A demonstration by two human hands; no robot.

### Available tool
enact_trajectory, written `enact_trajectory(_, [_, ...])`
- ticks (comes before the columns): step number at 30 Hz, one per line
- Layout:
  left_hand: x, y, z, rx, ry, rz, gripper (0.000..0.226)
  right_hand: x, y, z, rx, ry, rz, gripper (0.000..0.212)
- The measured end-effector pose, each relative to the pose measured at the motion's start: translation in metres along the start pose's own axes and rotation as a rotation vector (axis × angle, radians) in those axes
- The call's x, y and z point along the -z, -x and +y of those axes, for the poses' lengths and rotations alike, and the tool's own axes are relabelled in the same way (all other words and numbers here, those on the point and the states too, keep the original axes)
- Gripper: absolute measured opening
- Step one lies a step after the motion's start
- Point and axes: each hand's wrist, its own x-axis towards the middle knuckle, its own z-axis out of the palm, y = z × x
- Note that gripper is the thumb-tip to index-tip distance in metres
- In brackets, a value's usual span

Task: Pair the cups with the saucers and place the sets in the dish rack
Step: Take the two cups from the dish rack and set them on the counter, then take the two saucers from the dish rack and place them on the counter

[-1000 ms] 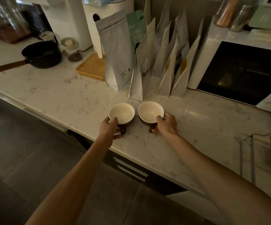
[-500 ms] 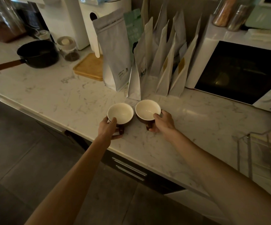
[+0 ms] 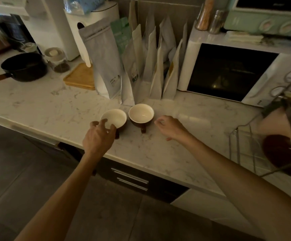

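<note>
Two brown cups with cream insides stand upright side by side near the front edge of the marble counter (image 3: pixel 36 105), rims almost touching and handles pointing toward the near edge. The left cup (image 3: pixel 115 118) sits directly under the left hand (image 3: pixel 98 136), whose fingers (image 3: pixel 104 121) are spread and curled over the near rim, thumb at the right side above the handle; whether they grip the rim or only brush it cannot be told. The right cup (image 3: pixel 141 113) stands free, its handle jutting toward the viewer. The right hand (image 3: pixel 170 126) hovers just right of it, apart from it, fingers loosely curled and holding nothing. Each hand is thus nearest its own cup, the left closer to contact.

No saucer can be made out beside the cups. At far right, the wire dish rack (image 3: pixel 242 145) stands well apart from them, with a dark round item inside, too blurred to name. Behind the cups rise a row of standing pouches (image 3: pixel 141 66), with a microwave (image 3: pixel 228 70) to their right and a black saucepan (image 3: pixel 23 66) far left.
</note>
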Motion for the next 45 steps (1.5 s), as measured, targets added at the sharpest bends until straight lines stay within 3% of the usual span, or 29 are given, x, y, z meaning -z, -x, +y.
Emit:
enact_trajectory(5, [0.006, 0.023, 0.027, -0.358, -0.183, -0.230, 0.047, 0.022, 0.038, 0.014, 0.072, 0.394, -0.125, 0.042])
enact_trajectory(8, [0.009, 0.044, 0.055, -0.446, -0.322, -0.488, 0.055, 0.032, 0.069, 0.025, 0.117, 0.565, -0.141, 0.046])
enact_trajectory(10, [0.007, 0.062, 0.075, -0.494, -0.409, -0.563, 0.059, 0.036, 0.087, 0.034, 0.149, 0.628, -0.131, 0.047])
enact_trajectory(19, [-0.011, 0.148, 0.126, -0.663, -0.483, -0.637, 0.061, 0.055, 0.176, 0.089, 0.178, 0.620, -0.317, 0.061])
enact_trajectory(29, [-0.036, 0.232, 0.188, -0.869, -0.440, -0.834, 0.054, 0.110, 0.267, 0.175, -0.009, 0.532, -0.294, 0.060])
enact_trajectory(35, [-0.054, 0.268, 0.245, -0.975, -0.389, -0.750, 0.060, 0.141, 0.284, 0.226, -0.178, 0.476, -0.121, 0.057])
enact_trajectory(42, [-0.093, 0.276, 0.294, -0.797, 0.014, -0.614, 0.058, 0.159, 0.279, 0.271, -0.261, 0.259, 0.229, 0.050])
enact_trajectory(45, [-0.109, 0.266, 0.309, -0.627, 0.210, -0.640, 0.055, 0.164, 0.268, 0.284, -0.295, 0.126, 0.317, 0.049])
